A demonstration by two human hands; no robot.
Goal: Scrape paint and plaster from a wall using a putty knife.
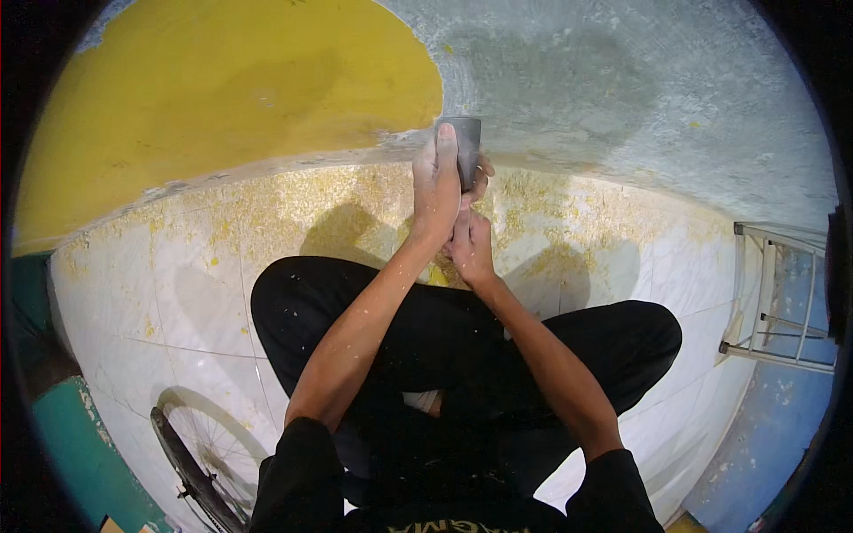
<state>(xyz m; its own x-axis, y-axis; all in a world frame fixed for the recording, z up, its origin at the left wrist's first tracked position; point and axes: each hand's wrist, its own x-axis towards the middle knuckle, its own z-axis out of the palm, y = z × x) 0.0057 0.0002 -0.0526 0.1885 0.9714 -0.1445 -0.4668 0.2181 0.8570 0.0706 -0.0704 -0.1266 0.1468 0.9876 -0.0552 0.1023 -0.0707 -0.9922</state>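
Note:
A dark grey scraper (pixel 469 143) with a flat, tapering blade stands against the wall, its wide end at the edge of the yellow paint (pixel 320 93). My left hand (pixel 434 186) is wrapped around the blade, with the thumb pressed along its face and fingertips showing on the far side. Just below, my right hand (pixel 474 246) is closed at the narrow end, where its fingers hide the handle. Pale dust coats my left thumb and fingers. Right of the blade, the wall (pixel 573 86) is bare grey plaster with a few yellow specks.
Yellow flakes and dust cover the white tiled floor (pixel 200 313) along the wall's foot. My crossed legs (pixel 426 333) in black trousers lie below my hands. A bicycle wheel (pixel 193 460) is behind at left, and a metal rack (pixel 780 300) stands at right.

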